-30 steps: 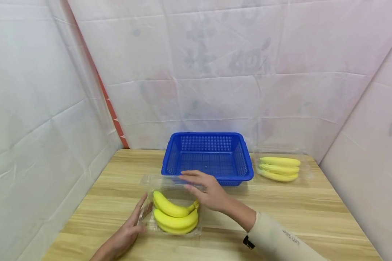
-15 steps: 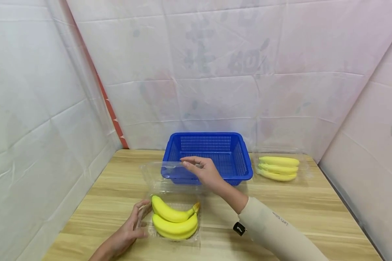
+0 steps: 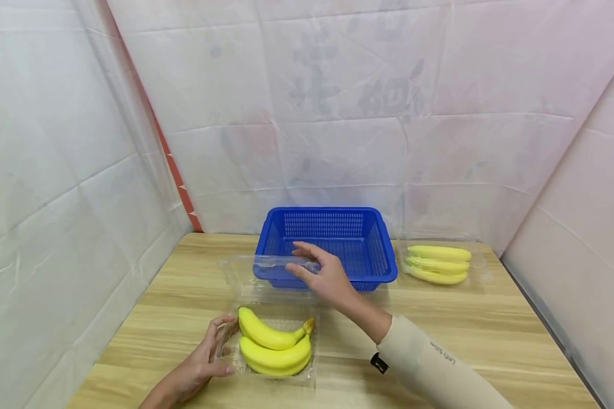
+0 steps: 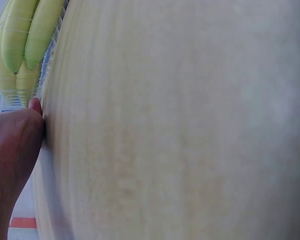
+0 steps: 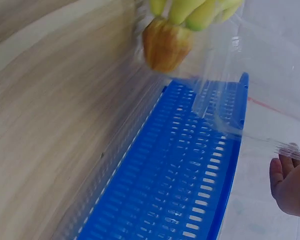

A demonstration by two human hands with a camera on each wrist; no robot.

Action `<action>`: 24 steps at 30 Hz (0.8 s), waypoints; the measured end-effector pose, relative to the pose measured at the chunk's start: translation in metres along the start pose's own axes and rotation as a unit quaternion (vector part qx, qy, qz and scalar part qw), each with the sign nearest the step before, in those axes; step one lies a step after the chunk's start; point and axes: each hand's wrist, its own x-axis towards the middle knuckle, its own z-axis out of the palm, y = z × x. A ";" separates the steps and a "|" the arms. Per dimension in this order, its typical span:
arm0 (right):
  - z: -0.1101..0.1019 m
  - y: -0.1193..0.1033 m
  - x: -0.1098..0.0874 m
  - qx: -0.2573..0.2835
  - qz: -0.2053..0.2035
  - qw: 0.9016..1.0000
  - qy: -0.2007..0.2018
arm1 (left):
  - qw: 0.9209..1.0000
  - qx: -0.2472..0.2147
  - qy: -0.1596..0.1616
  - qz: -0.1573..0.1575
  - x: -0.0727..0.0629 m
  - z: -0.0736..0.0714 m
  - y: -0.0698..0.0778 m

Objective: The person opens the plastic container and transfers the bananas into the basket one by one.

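Two bananas (image 3: 273, 358) lie in the base of a clear plastic clamshell (image 3: 307, 379) on the table. Its transparent lid (image 3: 258, 284) stands raised toward the back, overlapping the basket in the head view. At the clamshell's left side, my left hand (image 3: 202, 358) holds the edge, thumb near the front corner and fingers along the wall. My right hand (image 3: 330, 278) is at the lid's upper right corner, thumb and fingers spread apart. In the right wrist view, the right hand's fingertips (image 5: 286, 162) touch the lid's edge, and the brown banana stem (image 5: 166, 45) shows close up.
A blue perforated basket (image 3: 386, 244) stands behind the clamshell, with nothing in it. At the back right is another clear clamshell (image 3: 478, 267) with several bananas (image 3: 438, 265). White sheeting (image 3: 337, 153) hangs along the back and sides of the wooden table (image 3: 169, 295).
The lid has swung up and back from over the bananas. My right hand rose with it, pinching its edge half a second ago, then spread its fingers. The left hand stays at the clamshell's side.
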 end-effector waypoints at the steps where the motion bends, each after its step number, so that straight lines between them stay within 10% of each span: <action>1: -0.001 0.000 -0.001 -0.007 -0.006 1.000 0.002 | 1.000 -0.001 -0.001 0.003 0.000 0.000 0.000; 9: -0.012 0.005 -0.005 -0.067 -0.087 0.993 0.044 | 1.000 0.028 -0.005 -0.005 0.002 -0.002 0.002; 15: -0.024 -0.001 -0.012 -0.109 -0.216 0.967 0.078 | 0.998 0.055 -0.011 0.004 0.003 -0.005 0.002; 19: -0.030 -0.012 -0.018 -0.126 -0.320 0.933 0.102 | 0.998 0.056 -0.009 -0.011 0.004 -0.005 0.003; 24: -0.029 -0.033 -0.025 -0.136 -0.493 0.854 0.092 | 0.997 0.073 -0.001 -0.040 0.006 -0.003 0.006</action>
